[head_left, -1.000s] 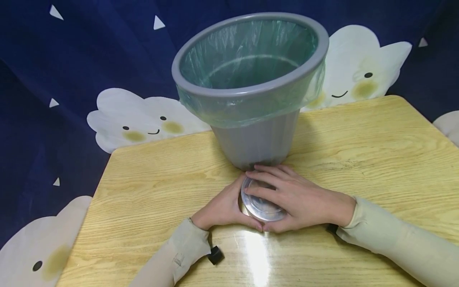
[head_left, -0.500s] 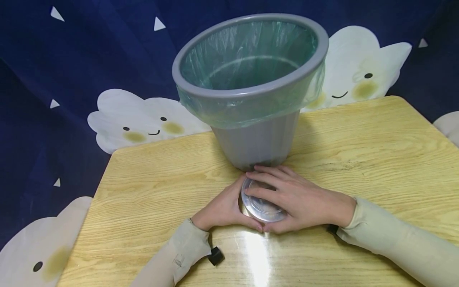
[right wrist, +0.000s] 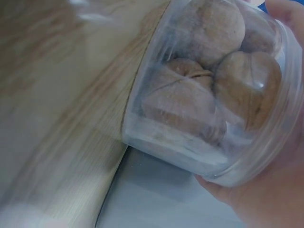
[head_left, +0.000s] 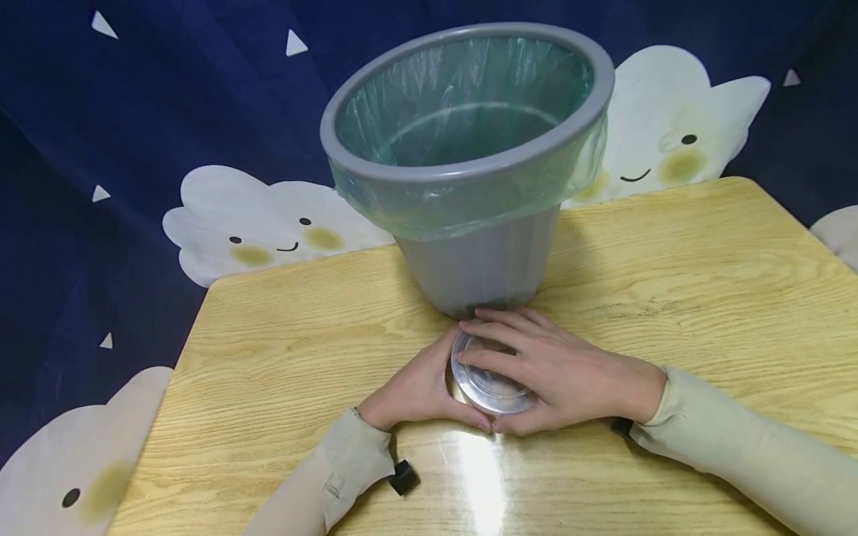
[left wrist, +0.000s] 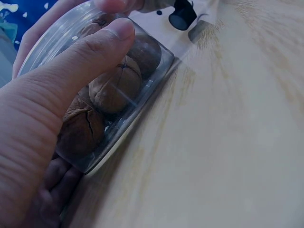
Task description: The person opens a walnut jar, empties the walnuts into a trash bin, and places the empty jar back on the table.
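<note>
A clear plastic jar point(right wrist: 171, 159) of walnuts stands upright on the table, just in front of the bin. My left hand point(head_left: 415, 391) wraps round its left side, thumb along the near face. From above, my right hand point(head_left: 563, 376) grips the clear round lid point(head_left: 488, 391), fingers spread over the top and thumb at the near edge. The two thumb tips nearly meet. Several walnuts point(left wrist: 115, 85) show through the jar's wall in both wrist views. The right hand covers part of the lid.
A grey bin point(head_left: 479, 264) with a green plastic liner point(head_left: 462, 212) stands right behind the hands. The wooden table point(head_left: 288, 350) ends at a dark blue curtain point(head_left: 221, 89) printed with white clouds. Black wrist cameras point(head_left: 404, 477) hang beneath the sleeves.
</note>
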{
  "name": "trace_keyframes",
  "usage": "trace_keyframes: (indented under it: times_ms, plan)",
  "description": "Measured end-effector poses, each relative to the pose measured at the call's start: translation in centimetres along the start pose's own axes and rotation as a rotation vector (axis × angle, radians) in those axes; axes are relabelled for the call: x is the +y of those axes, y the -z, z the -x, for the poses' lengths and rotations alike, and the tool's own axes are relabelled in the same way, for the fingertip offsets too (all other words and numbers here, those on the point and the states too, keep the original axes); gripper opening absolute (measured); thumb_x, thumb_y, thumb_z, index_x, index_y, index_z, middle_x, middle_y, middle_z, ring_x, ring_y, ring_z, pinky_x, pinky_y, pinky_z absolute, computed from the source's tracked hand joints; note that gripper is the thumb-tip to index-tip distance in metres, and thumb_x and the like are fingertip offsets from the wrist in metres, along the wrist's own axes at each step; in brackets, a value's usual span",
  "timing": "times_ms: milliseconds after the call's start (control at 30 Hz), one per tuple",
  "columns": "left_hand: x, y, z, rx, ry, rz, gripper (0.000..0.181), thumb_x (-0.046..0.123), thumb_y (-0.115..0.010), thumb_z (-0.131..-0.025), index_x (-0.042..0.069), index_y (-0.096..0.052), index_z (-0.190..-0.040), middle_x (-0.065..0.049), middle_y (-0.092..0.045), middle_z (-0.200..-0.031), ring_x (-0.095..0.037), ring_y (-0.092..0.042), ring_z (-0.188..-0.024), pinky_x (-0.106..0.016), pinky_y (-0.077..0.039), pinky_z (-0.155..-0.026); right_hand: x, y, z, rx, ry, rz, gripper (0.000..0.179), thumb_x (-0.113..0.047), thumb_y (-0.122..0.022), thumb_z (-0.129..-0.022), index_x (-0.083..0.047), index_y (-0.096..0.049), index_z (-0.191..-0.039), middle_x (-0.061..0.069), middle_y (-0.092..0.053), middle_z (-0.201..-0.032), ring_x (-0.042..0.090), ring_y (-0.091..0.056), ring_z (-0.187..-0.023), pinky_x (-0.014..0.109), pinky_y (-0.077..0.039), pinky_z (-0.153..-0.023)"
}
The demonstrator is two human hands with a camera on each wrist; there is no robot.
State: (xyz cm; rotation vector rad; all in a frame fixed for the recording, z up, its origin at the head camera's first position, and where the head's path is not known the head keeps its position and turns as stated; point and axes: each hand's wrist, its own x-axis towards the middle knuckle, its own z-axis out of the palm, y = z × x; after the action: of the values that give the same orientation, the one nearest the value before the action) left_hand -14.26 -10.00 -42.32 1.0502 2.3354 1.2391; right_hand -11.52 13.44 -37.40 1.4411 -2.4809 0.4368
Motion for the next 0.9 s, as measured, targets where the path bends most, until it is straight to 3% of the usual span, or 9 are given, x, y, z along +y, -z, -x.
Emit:
trace_keyframes:
  times_ms: [467,900]
  plan:
    - [-0.01,-0.01,0.07,0.002,0.006,-0.005,0.127,0.055,-0.090,-0.054,0.038,-0.011,-0.152,0.020,-0.030,-0.153,-0.003,-0.039,-0.139,-0.033,-0.037,-0.119,0.31,0.07,-0.01,-0.019,0.005,-0.021,0.076,-0.063,-0.065,-0.081,-0.032,-0.043,-0.146,-0.001,-0.037,-0.156,0.029,-0.032,-0.147,0.052,-0.034,-0.113]
    - [-0.01,-0.06,0.08,0.002,0.009,-0.010,0.127,0.055,-0.090,-0.054,0.040,-0.010,-0.152,0.020,-0.028,-0.154,-0.003,-0.037,-0.141,-0.034,-0.036,-0.120,0.50,0.03,0.09,0.017,0.042,-0.032,0.077,-0.062,-0.069,-0.078,-0.029,-0.045,-0.144,0.001,-0.040,-0.155,0.030,-0.035,-0.145,0.051,-0.037,-0.110]
